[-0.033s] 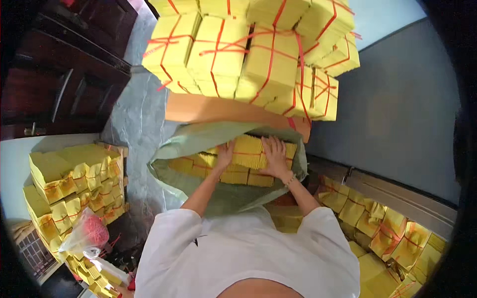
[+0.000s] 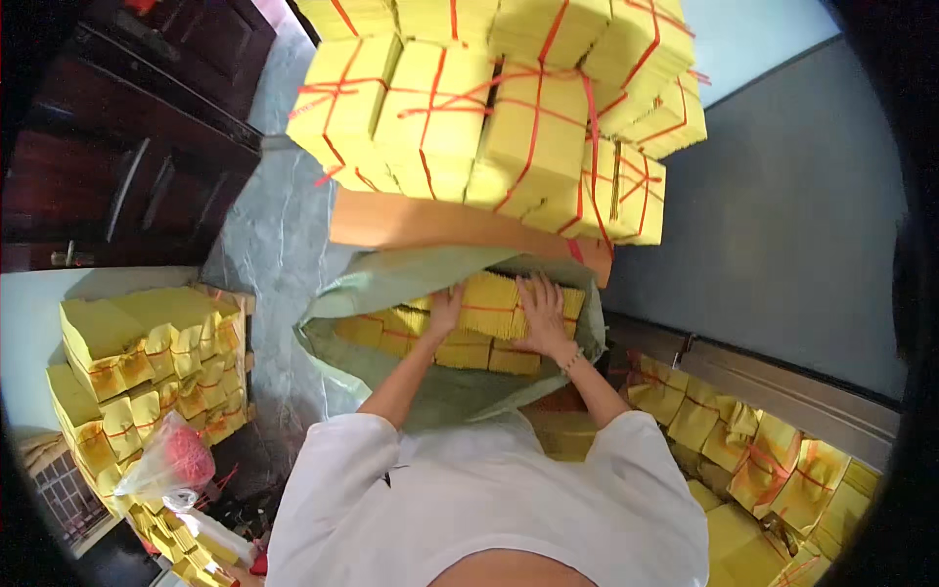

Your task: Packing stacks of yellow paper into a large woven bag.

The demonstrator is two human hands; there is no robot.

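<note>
Nothing has shifted since the earlier frame. Head view: left hand (image 2: 445,311) and right hand (image 2: 544,315) lie spread flat on a yellow paper bundle (image 2: 489,305), seating it inside the green sack (image 2: 391,279) below the stacked bundles (image 2: 489,108).

Above and beyond the right hand (image 2: 544,315): tall stack of yellow paper bundles (image 2: 489,108) tied with red string, resting on a brown cardboard sheet (image 2: 430,223). Far left of the left hand (image 2: 445,311): dark wooden door (image 2: 127,166). Nearer on that side, grey sheeting (image 2: 279,254), then a lower pile of yellow bundles (image 2: 147,362), with a clear plastic bag of red string (image 2: 171,465) against it. Right of the right hand: grey wall (image 2: 763,225). Below it, more tied bundles (image 2: 763,460) lying loosely.
</note>
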